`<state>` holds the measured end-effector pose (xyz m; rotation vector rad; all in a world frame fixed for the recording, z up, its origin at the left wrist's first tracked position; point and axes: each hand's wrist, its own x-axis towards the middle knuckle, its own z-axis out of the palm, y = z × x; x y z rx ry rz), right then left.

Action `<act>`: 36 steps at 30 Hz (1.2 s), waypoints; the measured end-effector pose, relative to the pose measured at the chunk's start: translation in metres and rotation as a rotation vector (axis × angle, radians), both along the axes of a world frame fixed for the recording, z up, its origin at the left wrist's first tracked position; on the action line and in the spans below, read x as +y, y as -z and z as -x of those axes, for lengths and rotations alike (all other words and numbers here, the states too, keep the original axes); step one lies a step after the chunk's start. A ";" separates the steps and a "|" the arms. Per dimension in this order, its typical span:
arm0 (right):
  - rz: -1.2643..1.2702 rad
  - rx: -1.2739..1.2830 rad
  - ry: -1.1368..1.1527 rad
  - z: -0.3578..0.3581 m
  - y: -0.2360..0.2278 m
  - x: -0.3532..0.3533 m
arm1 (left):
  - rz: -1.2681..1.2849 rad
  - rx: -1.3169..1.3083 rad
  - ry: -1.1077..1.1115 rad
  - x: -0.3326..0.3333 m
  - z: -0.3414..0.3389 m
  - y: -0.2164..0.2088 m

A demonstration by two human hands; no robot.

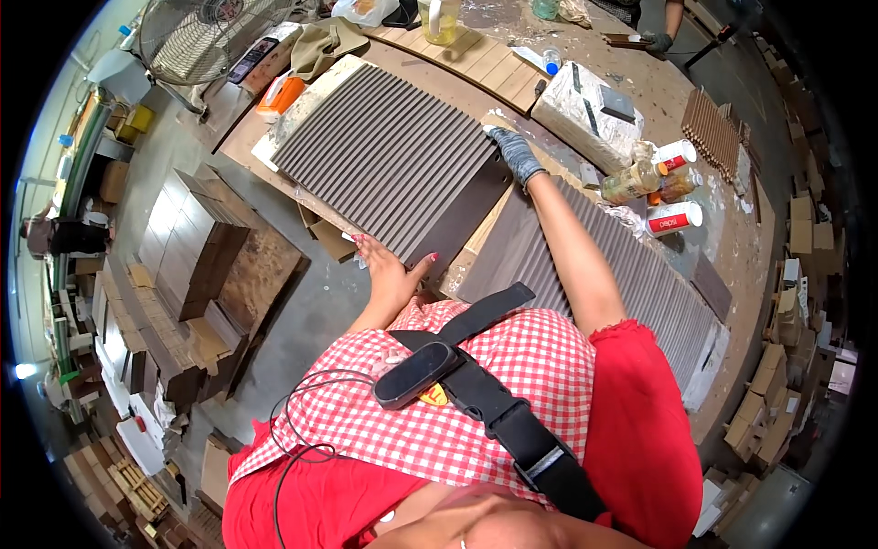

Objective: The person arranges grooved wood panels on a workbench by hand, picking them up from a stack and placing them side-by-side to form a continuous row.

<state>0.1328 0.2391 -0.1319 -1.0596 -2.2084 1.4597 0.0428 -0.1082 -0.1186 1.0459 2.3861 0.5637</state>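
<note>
Brown boards point(384, 146) are seemingly being squared, left fingers point(369, 251) spread, grip of right fingers point(505, 140) unclear; even pressure is needed next.

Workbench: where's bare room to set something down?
Bare: between the mug and blue-capped bottle; between the wrapped white block and brown ribbed stack; right of the white-and-red containers, toward the bench edge.
Crowded: around those containers and the yellowish bottles; nearer, left ribbed panel, left hand and gloved right hand at its edges, and right ribbed panel.
</note>
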 end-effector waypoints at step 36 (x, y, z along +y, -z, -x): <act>0.091 0.335 0.295 -0.040 0.002 0.020 | -0.066 -0.077 -0.070 -0.006 0.016 -0.032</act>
